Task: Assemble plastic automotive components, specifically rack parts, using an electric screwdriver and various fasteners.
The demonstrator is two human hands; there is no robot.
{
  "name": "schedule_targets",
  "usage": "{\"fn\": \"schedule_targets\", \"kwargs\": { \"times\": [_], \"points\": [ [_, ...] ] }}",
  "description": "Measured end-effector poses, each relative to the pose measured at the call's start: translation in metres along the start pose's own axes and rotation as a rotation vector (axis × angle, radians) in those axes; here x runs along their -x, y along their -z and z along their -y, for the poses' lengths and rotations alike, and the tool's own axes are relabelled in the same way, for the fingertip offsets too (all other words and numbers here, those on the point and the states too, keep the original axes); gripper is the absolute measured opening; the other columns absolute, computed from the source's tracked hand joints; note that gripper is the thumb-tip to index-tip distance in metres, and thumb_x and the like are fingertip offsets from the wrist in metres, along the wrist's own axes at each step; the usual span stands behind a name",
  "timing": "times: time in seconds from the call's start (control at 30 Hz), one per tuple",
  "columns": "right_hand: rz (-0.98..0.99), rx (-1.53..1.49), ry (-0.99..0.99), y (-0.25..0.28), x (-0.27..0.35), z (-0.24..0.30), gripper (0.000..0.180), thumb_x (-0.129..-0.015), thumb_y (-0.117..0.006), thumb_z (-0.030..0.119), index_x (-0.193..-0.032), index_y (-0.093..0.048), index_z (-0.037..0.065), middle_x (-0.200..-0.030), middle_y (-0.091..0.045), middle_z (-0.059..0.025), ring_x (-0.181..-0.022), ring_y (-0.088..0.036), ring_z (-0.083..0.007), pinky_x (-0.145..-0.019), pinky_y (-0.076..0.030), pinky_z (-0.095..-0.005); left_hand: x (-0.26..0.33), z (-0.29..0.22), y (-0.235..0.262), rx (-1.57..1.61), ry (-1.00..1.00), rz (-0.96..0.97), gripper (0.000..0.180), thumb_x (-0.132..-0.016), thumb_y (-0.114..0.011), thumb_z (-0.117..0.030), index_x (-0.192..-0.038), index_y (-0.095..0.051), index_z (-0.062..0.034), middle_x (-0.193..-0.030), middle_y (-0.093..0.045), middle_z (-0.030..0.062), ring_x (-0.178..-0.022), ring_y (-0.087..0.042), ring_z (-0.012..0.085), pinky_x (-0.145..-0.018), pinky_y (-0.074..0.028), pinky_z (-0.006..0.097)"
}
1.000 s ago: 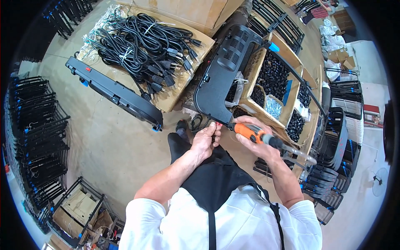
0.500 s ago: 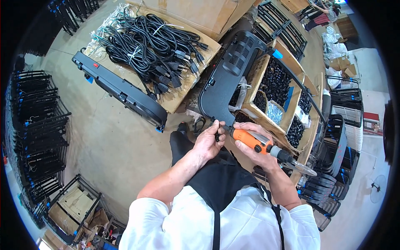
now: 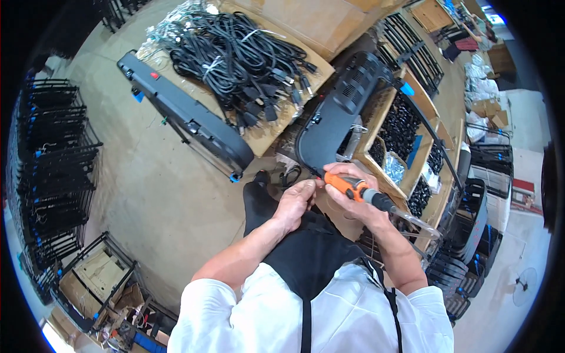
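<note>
My right hand (image 3: pixel 360 205) grips an orange and grey power screwdriver (image 3: pixel 340 182), its front end pointing left toward my other hand. The fingers of my left hand (image 3: pixel 294 206) are pinched together just by the tool's tip. Whatever they hold is too small and too hidden to name; a small reddish spot shows at the fingertips. Directly beyond both hands lies a black plastic machine cover (image 3: pixel 323 138) with a vented, rounded motor housing (image 3: pixel 356 82) at its far end. The tool's tip is close to the cover's near edge; whether they touch, I cannot tell.
Bundled black power cords (image 3: pixel 241 65) lie on a cardboard-topped stand. A long black frame with a red switch (image 3: pixel 188 120) stands to its left. On the right, a wooden divided box (image 3: pixel 376 170) holds small black parts and silver screws. Black frames (image 3: pixel 56 170) are stacked far left.
The view has shifted, so most surroundings sit farther right. My left fingers have closed more tightly by the screwdriver tip; the small black pieces seen in them earlier are no longer visible.
</note>
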State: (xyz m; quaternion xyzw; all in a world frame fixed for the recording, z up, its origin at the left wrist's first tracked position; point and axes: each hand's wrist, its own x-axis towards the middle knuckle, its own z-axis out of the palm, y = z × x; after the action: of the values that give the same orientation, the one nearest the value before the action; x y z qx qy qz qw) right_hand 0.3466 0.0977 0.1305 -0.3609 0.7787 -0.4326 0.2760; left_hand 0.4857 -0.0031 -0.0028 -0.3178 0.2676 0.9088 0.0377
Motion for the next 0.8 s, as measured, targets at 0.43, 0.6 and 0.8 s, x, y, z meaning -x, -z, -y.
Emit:
{"fn": "schedule_targets", "kwargs": {
  "times": [0.43,0.6,0.8],
  "points": [
    [0.046,-0.041,-0.043,0.000,-0.002,-0.004,0.034,-0.086,-0.078,0.001,-0.118,-0.068,0.005,-0.129,-0.071,-0.0112,-0.118,-0.067,-0.0204,-0.106,-0.052,-0.0369,-0.007,-0.006,0.010,0.276,0.179,-0.045,0.026,-0.108,-0.063,-0.030,-0.114,-0.074,-0.0074,-0.090,-0.072,-0.0018,-0.070,-0.062,0.0081,-0.060,-0.050,0.023],
    [-0.063,-0.024,-0.136,0.002,-0.001,0.013,0.037,-0.087,-0.081,0.007,-0.121,-0.069,0.004,-0.124,-0.074,-0.0108,-0.114,-0.071,-0.0222,-0.101,-0.056,-0.0371,-0.011,-0.015,0.003,0.319,0.202,-0.120,0.032,-0.106,-0.065,-0.039,-0.110,-0.075,-0.0086,-0.089,-0.071,-0.0022,-0.069,-0.061,0.0096,-0.061,-0.048,0.025],
    [-0.068,-0.155,0.034,0.025,0.008,0.010,0.048,-0.086,-0.081,0.004,-0.131,-0.064,0.002,-0.130,-0.071,-0.0128,-0.125,-0.065,-0.0231,-0.107,-0.052,-0.0392,-0.024,-0.039,-0.015,0.525,0.197,-0.049,0.030,-0.108,-0.063,-0.037,-0.111,-0.071,-0.0074,-0.084,-0.064,-0.0026,-0.071,-0.058,0.0112,-0.061,-0.047,0.026]
  ]
}}
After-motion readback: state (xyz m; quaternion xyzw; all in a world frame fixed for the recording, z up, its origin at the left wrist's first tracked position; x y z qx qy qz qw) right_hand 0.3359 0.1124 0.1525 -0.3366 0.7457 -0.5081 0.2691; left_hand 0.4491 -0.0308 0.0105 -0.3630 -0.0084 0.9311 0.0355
